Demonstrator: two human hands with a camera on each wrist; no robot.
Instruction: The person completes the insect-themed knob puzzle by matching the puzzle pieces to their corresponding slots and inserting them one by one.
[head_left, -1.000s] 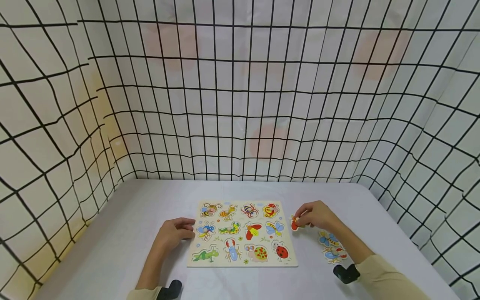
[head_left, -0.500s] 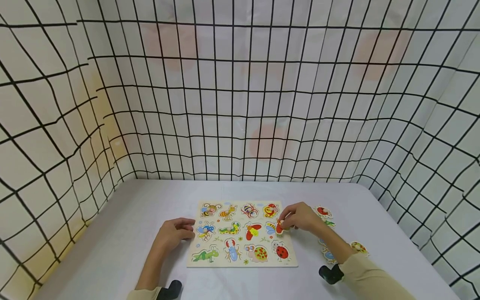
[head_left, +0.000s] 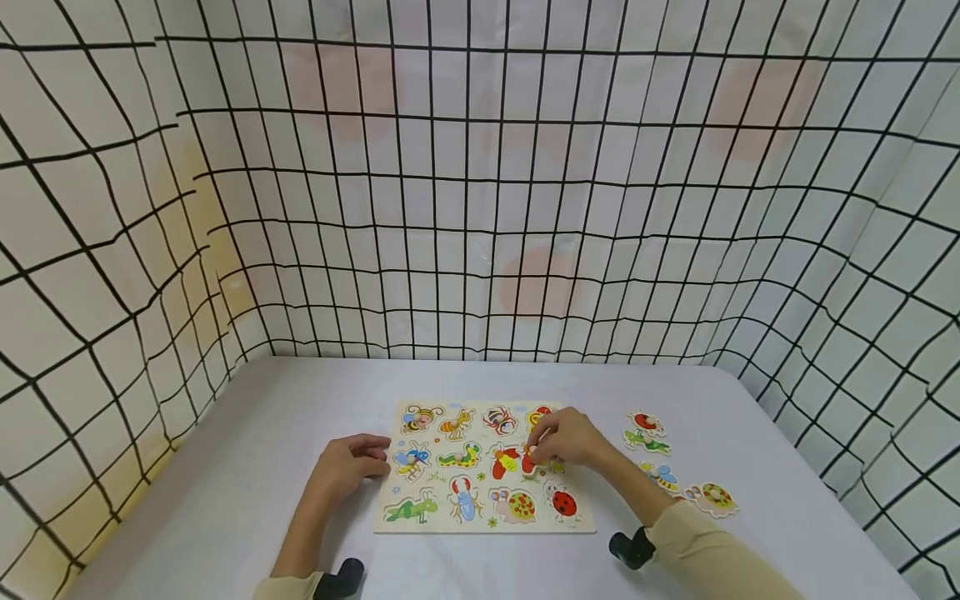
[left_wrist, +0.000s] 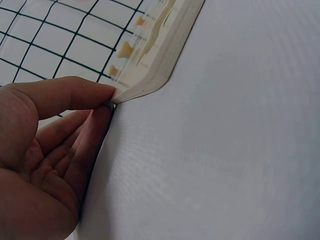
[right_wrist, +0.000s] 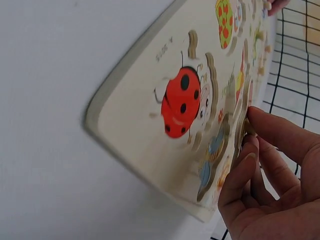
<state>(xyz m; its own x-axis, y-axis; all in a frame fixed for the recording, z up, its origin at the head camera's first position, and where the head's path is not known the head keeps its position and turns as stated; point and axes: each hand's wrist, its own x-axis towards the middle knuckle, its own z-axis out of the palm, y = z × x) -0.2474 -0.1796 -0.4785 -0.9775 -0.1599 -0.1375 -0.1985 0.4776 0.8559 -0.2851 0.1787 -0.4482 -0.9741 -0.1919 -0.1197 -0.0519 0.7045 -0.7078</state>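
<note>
Low in the frame, both forearms reach up over the bench [head_left: 225, 467]. The left hand [head_left: 347, 467] pinches the puzzle board [head_left: 420, 523] at its left edge. The right hand [head_left: 570, 440], fingers curled, pinches a red puzzle piece [head_left: 528, 463] over the board's middle right. Loose pieces [head_left: 647, 433] lie right.

The puzzle board [head_left: 483, 467] is pale cream with bright bugs painted on it: a red ladybug with black spots [head_left: 564, 503], a green grasshopper [head_left: 411, 509], a green caterpillar [head_left: 459, 457] and a yellow bee with black stripes [head_left: 420, 418]. The desk [head_left: 247, 467] is plain light grey. The walls [head_left: 480, 208] are white with black grid lines. The sleeves [head_left: 712, 558] are tan.
</note>
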